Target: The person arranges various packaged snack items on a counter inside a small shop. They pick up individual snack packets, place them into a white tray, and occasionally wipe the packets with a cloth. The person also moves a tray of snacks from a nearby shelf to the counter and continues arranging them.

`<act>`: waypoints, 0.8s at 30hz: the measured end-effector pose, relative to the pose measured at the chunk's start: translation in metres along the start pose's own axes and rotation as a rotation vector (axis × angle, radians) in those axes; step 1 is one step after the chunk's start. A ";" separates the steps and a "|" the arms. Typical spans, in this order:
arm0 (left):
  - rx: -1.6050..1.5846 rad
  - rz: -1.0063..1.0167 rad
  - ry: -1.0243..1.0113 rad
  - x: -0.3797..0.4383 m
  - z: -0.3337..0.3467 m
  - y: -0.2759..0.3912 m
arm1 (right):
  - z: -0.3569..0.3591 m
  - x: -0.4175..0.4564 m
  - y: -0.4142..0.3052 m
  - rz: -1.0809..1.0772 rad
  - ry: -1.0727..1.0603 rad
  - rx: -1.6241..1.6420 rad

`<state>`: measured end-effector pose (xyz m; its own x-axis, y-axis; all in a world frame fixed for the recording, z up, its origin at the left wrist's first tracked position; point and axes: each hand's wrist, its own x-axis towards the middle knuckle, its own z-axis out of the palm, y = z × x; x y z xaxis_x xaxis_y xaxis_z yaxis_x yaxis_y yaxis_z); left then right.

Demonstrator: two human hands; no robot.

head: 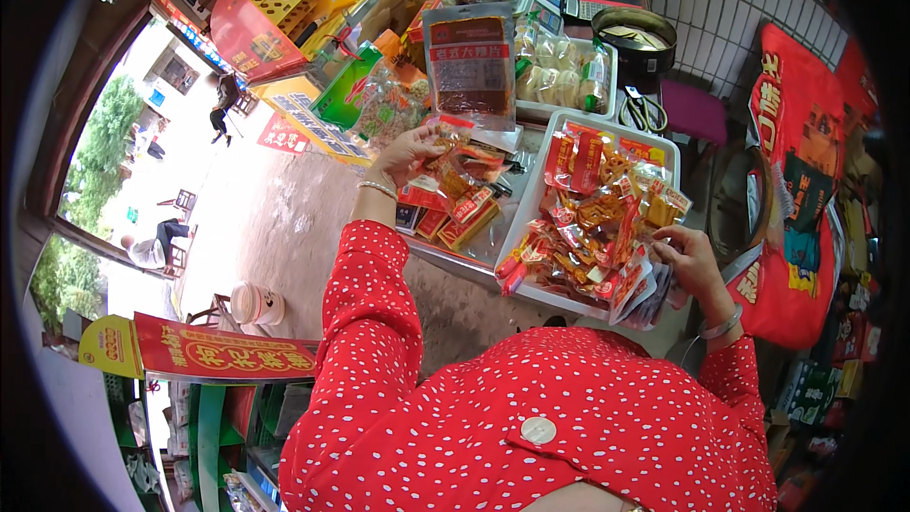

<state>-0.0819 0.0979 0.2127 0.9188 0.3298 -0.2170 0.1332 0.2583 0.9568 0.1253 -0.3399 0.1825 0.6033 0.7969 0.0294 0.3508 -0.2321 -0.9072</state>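
Observation:
My left hand [407,155] pinches small clear snack packets [462,181] with red labels, above the glass counter and its small boxes [466,224]. Beside it stands a large sealed bag of flat brown snack [469,60]. A white plastic tray [506,245] heaped with small packaged snacks [597,210] lies before me. At its near right corner my right hand [686,259] has its fingers bent against a bunch of flat packets [647,291]; whether it grips them is hard to tell.
Behind the tray are another white tray of packaged rolls [611,78], green-handled scissors [643,112], a round metal tin [633,39] and a calculator [586,8]. A purple stool [693,112] and large red bags [796,192] are on the right. Outside, people [153,249] sit at left.

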 end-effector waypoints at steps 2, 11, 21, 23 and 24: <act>0.144 -0.084 0.161 0.008 -0.018 -0.013 | 0.000 0.002 0.006 -0.025 -0.011 -0.053; 0.645 -0.093 0.278 -0.005 0.022 0.006 | 0.002 0.001 0.008 -0.017 0.022 -0.009; 0.362 0.085 0.485 -0.036 -0.005 -0.034 | 0.000 0.000 -0.002 -0.023 -0.017 0.031; 0.129 0.081 0.493 -0.050 -0.005 -0.040 | 0.000 0.000 0.003 -0.039 -0.007 0.048; 0.041 0.093 0.499 -0.060 -0.002 -0.038 | 0.000 0.000 0.004 -0.024 -0.014 0.062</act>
<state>-0.1428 0.0704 0.1892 0.6396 0.7457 -0.1867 0.0832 0.1743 0.9812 0.1264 -0.3410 0.1793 0.5848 0.8099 0.0458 0.3201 -0.1785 -0.9304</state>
